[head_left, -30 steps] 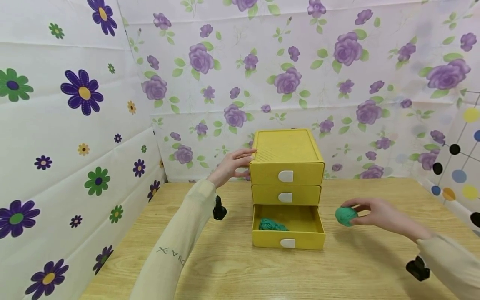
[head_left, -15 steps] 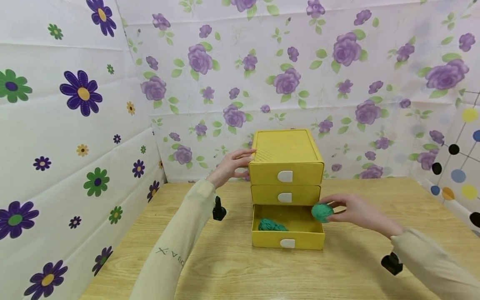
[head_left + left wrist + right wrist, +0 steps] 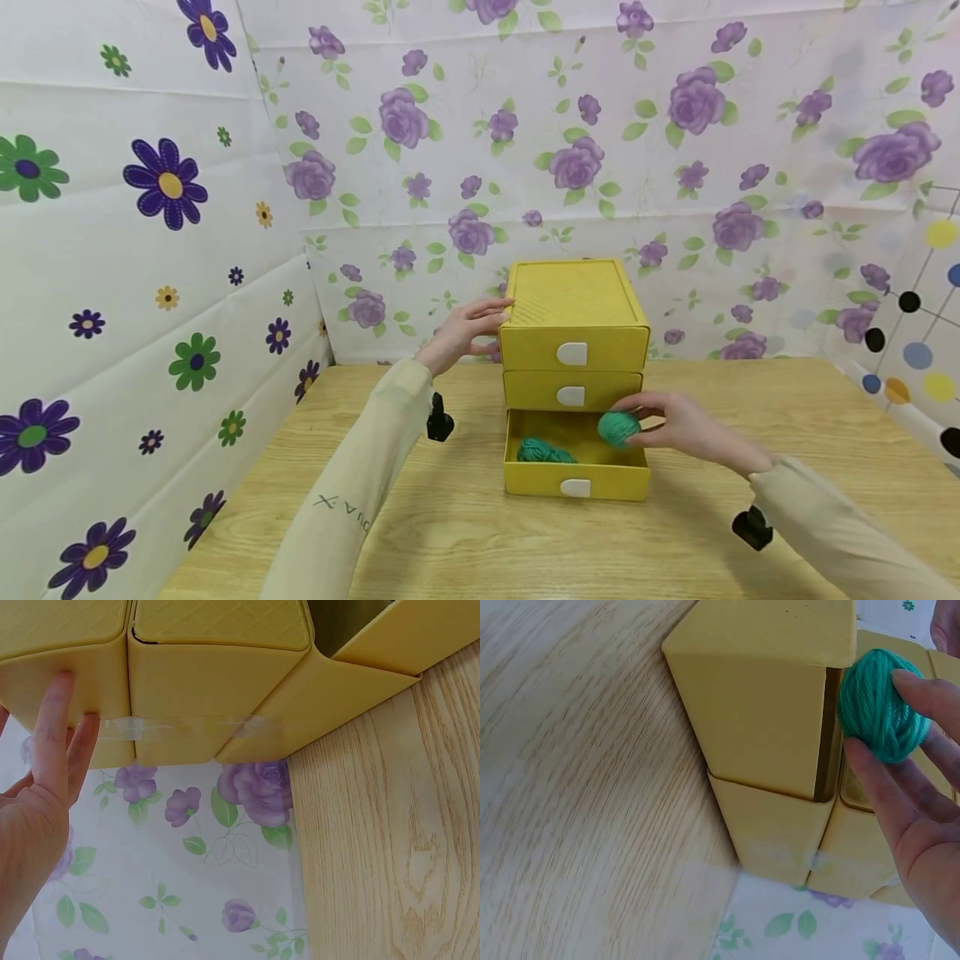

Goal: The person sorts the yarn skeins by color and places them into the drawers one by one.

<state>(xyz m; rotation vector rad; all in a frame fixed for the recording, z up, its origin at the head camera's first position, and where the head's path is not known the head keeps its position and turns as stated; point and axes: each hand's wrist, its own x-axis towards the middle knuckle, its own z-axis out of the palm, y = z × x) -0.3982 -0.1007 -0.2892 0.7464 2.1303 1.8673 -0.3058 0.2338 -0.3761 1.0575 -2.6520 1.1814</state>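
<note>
A yellow three-drawer box (image 3: 574, 292) stands on the table with its bottom drawer (image 3: 540, 481) pulled out. In that drawer's left part lies some green yarn (image 3: 542, 451). My right hand (image 3: 686, 429) pinches a ball of green yarn (image 3: 618, 428) between thumb and fingers, over the drawer's right side. The right wrist view shows this yarn ball (image 3: 883, 705) close up, with its wound strands. My left hand (image 3: 468, 329) rests on the box's upper left side with extended fingers; the left wrist view has these fingers (image 3: 54, 742) touching the yellow side wall.
The two upper drawers are closed, each with a white pull tab (image 3: 572, 353). Clear tape (image 3: 172, 727) runs across the box's side. A wood-grain table (image 3: 450, 533) lies under everything, and flowered sheets (image 3: 420, 183) hang behind and at the left.
My right hand has carried the yarn ball leftward from beside the box to over the open bottom drawer. The left hand has stayed on the box's side.
</note>
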